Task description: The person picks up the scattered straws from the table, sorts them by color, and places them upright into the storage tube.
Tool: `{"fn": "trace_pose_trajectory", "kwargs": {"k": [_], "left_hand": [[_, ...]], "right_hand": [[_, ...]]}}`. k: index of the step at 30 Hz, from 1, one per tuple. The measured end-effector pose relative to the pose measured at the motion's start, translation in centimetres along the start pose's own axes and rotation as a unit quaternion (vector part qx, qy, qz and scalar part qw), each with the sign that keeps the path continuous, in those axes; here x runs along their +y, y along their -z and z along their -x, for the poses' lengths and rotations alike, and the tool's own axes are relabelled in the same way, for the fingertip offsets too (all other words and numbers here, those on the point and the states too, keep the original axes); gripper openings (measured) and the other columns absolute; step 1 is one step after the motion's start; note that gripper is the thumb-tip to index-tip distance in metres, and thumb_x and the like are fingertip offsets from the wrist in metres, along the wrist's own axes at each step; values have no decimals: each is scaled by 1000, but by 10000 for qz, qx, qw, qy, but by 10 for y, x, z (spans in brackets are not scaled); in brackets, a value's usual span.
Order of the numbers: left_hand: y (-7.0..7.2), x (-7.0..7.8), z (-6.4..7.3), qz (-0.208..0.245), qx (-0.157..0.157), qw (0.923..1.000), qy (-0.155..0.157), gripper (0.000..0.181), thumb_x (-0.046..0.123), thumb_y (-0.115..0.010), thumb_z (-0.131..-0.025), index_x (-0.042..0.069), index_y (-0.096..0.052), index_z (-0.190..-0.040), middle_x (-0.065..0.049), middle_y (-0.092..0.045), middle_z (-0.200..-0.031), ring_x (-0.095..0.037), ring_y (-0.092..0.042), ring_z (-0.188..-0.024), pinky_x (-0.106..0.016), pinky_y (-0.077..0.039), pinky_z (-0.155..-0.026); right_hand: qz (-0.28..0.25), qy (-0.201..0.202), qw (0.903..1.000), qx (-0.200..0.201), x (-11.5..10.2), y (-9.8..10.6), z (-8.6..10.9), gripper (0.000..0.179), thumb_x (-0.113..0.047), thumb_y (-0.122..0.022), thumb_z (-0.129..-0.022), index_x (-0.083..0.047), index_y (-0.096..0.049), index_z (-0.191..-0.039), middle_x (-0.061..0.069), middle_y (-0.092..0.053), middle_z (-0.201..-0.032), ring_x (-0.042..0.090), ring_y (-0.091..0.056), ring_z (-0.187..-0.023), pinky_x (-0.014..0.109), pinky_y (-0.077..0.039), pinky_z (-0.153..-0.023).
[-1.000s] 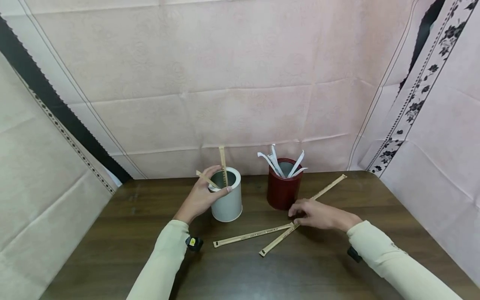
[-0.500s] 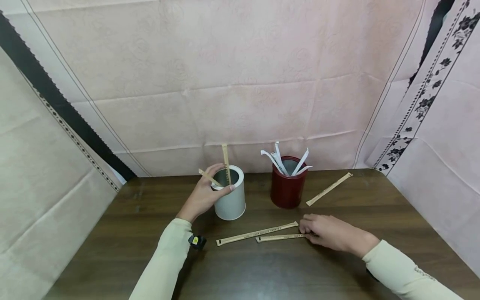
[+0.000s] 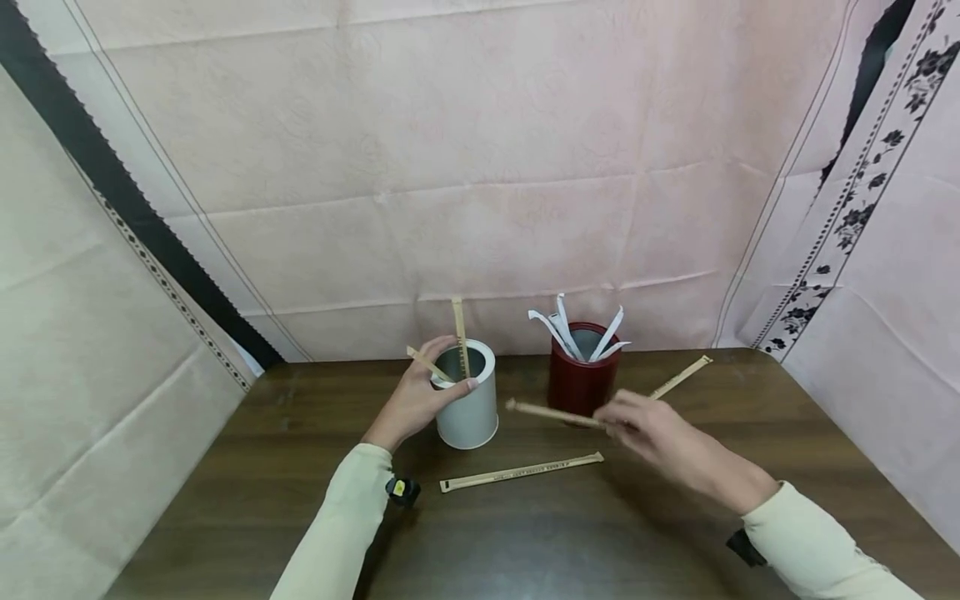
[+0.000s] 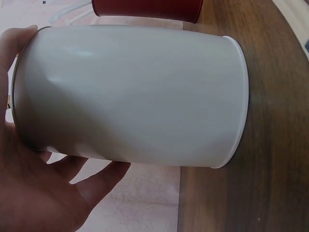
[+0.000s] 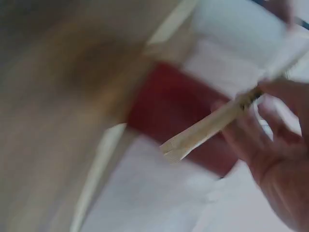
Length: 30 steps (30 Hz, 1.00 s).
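My left hand (image 3: pixel 420 397) grips the rim of a light grey can (image 3: pixel 468 419), thumb at the front and fingers round the far side. Two narrow tan paper stick packets (image 3: pixel 459 321) stand in that can, one leaning over the rim. My right hand (image 3: pixel 663 437) pinches another tan stick packet (image 3: pixel 551 412) by one end, raised over the table and pointing left towards the grey can. In the right wrist view this held packet (image 5: pixel 205 130) crosses in front of the dark red can (image 5: pixel 176 113). On the table lies a printed tan packet (image 3: pixel 521 472), nearer than the cans.
The dark red can (image 3: pixel 579 383) stands right of the grey one, holding several white stick packets (image 3: pixel 566 329). Behind my right hand, another tan packet (image 3: pixel 681 377) lies at the back right. Pale cloth (image 3: pixel 480 167) hangs behind the brown wooden table (image 3: pixel 337 467).
My right hand has drawn one tan packet off the table near the others, then lifted it and turned it leftward towards the cans. The left hand keeps its grip on the grey can.
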<state>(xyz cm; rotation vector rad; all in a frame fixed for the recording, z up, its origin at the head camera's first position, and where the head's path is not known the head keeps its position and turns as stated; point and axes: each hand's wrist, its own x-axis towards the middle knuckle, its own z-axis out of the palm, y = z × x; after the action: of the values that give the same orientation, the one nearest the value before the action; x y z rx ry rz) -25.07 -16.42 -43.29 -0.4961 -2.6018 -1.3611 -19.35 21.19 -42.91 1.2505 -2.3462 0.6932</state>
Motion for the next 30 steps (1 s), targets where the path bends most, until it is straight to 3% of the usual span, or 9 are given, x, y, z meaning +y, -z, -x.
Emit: {"fn": "trace_pose_trajectory", "kwargs": {"k": [3, 7, 11, 15, 19, 24, 30], "left_hand": [[0, 0, 1, -51, 54, 10000, 6, 74, 38, -82, -93, 22, -48, -157, -1, -38, -165, -32, -37, -152, -61, -34, -120], [0, 1, 2, -67, 28, 10000, 12, 75, 40, -82, -93, 22, -47, -157, -1, -38, -165, -32, -36, -153, -62, -34, -120], [-1, 0, 1, -62, 42, 10000, 17, 75, 40, -82, -93, 22, -47, -157, -1, -38, -165, -31, -37, -152, -61, -34, -120], [-2, 1, 0, -54, 39, 10000, 24, 76, 42, -82, -92, 21, -47, -157, -1, -38, -164, -31, -37, -151, -61, -34, -120], [-4, -1, 0, -7, -33, 10000, 78, 78, 45, -81, -93, 22, -46, -158, 1, -38, -164, -29, -37, -151, -59, -34, -121], [-5, -2, 0, -24, -32, 9999, 132, 79, 48, -80, -92, 23, -45, -159, 3, -38, -164, -28, -36, -152, -59, -34, -121], [-3, -4, -1, -77, 55, 9999, 52, 79, 49, -81, -91, 23, -46, -158, 2, -38, -164, -28, -37, -153, -59, -35, -120]], "right_hand": [[-226, -300, 9950, 925, -19, 9, -26, 31, 14, -78, -87, -8, -75, -108, 0, -71, -95, 5, -65, -82, 27, -59, -70], [-496, -892, 9794, 1743, -50, 20, -68, 15, 3, -77, -94, -8, -76, -105, -1, -73, -89, 8, -67, -81, 22, -59, -72], [-1147, -928, 9602, 2370, -72, 22, -115, 18, 4, -76, -94, 2, -72, -112, 11, -76, -98, 21, -75, -90, 26, -62, -77], [-1924, -855, 9474, 2411, -80, 8, -154, 36, 10, -72, -94, 8, -58, -127, 22, -71, -110, 32, -75, -97, 36, -64, -81], [-1887, -1116, 9511, 2177, -71, -22, -173, 40, 8, -71, -95, 3, -54, -131, 21, -71, -111, 30, -76, -96, 40, -64, -83], [-1626, -1717, 9511, 1988, -54, -63, -175, 30, -3, -70, -101, -4, -56, -128, 15, -74, -109, 27, -77, -97, 42, -63, -82], [-1674, -2283, 9366, 2066, -47, -97, -169, 19, -14, -65, -106, -7, -60, -123, 11, -77, -112, 26, -76, -101, 49, -61, -85]]}}
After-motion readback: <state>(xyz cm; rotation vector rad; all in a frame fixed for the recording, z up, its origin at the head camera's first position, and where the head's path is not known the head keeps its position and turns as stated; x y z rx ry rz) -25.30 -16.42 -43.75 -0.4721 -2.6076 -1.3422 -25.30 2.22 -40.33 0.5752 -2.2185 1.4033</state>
